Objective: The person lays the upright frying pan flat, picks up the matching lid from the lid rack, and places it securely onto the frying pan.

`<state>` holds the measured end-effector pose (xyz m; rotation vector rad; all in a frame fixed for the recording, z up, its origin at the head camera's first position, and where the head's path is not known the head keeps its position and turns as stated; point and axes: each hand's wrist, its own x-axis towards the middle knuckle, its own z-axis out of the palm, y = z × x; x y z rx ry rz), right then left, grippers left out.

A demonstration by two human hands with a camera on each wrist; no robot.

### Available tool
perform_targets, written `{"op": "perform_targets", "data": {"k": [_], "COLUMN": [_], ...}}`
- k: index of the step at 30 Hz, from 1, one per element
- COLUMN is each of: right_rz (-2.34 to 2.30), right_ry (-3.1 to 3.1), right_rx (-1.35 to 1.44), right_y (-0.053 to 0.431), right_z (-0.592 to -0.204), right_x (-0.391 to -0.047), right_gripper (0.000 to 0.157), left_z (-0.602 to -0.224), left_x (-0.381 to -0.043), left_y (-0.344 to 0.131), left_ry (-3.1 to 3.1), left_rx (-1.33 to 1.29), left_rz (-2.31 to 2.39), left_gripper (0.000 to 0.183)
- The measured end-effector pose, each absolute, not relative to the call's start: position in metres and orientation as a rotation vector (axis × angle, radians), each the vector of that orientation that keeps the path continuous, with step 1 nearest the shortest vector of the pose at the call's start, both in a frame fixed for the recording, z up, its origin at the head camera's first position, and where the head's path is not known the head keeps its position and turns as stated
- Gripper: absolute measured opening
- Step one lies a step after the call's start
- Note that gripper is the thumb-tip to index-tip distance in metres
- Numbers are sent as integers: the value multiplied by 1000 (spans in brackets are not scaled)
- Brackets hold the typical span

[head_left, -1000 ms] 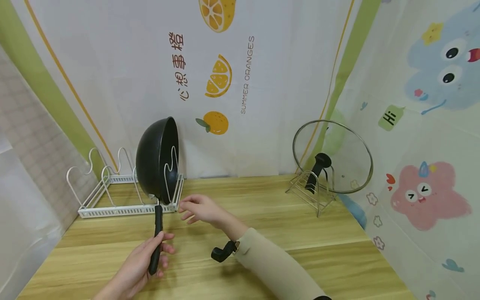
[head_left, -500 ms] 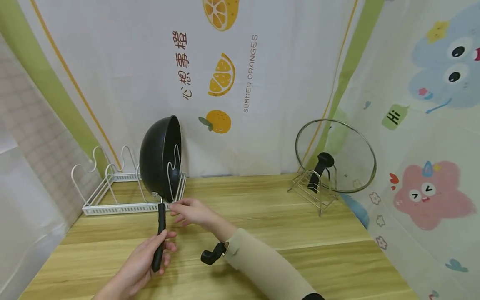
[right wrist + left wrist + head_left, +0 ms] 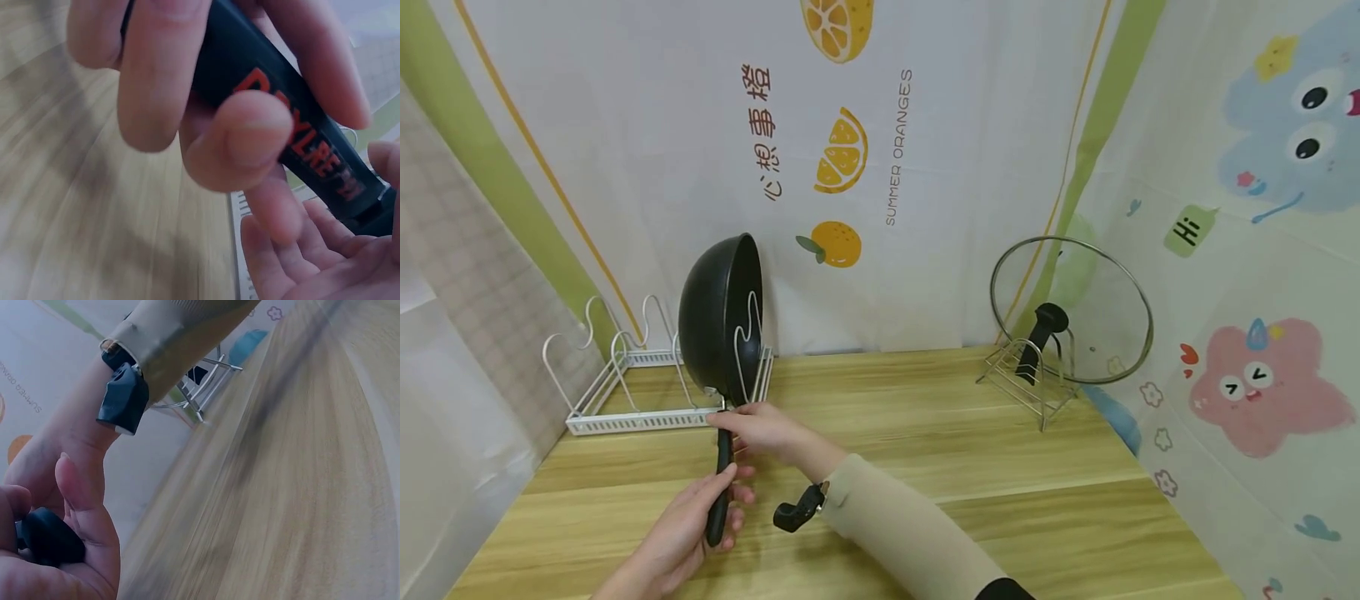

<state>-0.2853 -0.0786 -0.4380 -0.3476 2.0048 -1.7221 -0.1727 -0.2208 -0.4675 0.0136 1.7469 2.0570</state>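
A black wok [image 3: 703, 317] stands on its side at the right end of a white wire rack [image 3: 640, 422], its hollow facing right. Its long handle [image 3: 725, 446] points toward me. Low on that handle my left hand [image 3: 688, 521] grips it, thumb along the top and fingers curled underneath. The handle's butt [image 3: 53, 537] shows between those fingers in the left wrist view. My right hand [image 3: 767, 429] holds the upper handle near the wok, thumb laid across it. Red letters on the handle [image 3: 325, 165] show in the right wrist view.
To the right, a glass lid [image 3: 1146, 312] with a black knob [image 3: 1051, 317] leans in a small wire stand [image 3: 1041, 400]. Vacant slots of the white rack lie left of the wok. Printed cloth [image 3: 925, 275] hangs behind the wooden tabletop [image 3: 925, 392].
My right hand has moved left from beside the rack and now reaches the upper handle. The left hand keeps its grip, and the wok stays in the rack.
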Motion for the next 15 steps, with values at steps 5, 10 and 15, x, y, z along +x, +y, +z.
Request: {"op": "perform_targets", "data": {"k": [5, 10, 15], "right_rz": [-1752, -1842, -1902], "right_ry": [1958, 1717, 1428], "right_rx": [-331, -315, -275], "right_y": [-88, -95, -98], "right_z": [-444, -447, -443], "right_x": [-286, -291, -297], "right_gripper": [34, 39, 32], "left_z": [-471, -472, -473], "left_x": [-171, -173, -174], "left_y": [-223, -227, -228], "left_ry": [1679, 1591, 1533], "left_rx": [70, 114, 134], "left_rz": [2074, 2091, 2099], "left_gripper": [36, 36, 37]}}
